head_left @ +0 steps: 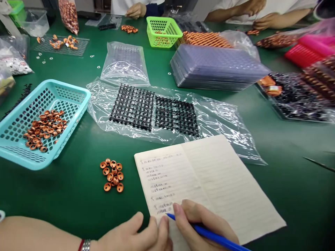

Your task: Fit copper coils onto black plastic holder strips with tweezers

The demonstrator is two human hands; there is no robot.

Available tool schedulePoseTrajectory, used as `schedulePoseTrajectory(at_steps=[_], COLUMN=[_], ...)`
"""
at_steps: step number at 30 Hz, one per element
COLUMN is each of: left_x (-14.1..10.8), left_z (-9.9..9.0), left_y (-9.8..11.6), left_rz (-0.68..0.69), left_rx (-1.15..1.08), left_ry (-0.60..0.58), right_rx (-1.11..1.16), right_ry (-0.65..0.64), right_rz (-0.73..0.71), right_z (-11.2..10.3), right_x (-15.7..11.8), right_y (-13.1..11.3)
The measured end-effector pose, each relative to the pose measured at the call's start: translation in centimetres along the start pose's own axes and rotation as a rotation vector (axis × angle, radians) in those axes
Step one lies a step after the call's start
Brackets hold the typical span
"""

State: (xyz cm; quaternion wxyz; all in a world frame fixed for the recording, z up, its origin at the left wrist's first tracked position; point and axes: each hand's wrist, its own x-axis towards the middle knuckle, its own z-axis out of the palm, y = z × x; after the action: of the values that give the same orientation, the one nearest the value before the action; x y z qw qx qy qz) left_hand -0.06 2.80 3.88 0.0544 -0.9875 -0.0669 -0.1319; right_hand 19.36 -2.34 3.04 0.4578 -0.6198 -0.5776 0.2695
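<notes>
A notebook point(217, 174) lies spread on the green table, with handwriting on its left page. My right hand point(201, 223) grips a blue pen point(217, 237), whose tip meets the left page just under the lowest lines. My left hand point(141, 234) rests at the lower left edge of that page, fingers a little bent and apart, nothing seen in them. Left of the notebook sits a small group of copper-coloured cup-shaped parts point(110, 176). A turquoise basket point(49, 158) farther left holds many more such parts.
Behind the notebook, black lattice pieces point(133, 108) lie on a clear plastic bag point(222, 122). A stack of clear trays point(214, 66) and a green basket point(162, 31) stand farther back. A black-filled tray point(295, 96) is at right. Co-workers' hands point(136, 10) show across the table.
</notes>
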Motion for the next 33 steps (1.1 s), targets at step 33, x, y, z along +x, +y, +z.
schedulePoseTrajectory(at_steps=[33], left_x=[0.12], left_z=[0.24], left_y=[-0.02], left_rz=[-0.015], left_rx=[-0.030], left_ry=[0.016], right_rx=[-0.005], right_ry=[-0.061], right_rz=[0.000], right_z=[-0.06], right_x=[-0.32], right_y=[0.65])
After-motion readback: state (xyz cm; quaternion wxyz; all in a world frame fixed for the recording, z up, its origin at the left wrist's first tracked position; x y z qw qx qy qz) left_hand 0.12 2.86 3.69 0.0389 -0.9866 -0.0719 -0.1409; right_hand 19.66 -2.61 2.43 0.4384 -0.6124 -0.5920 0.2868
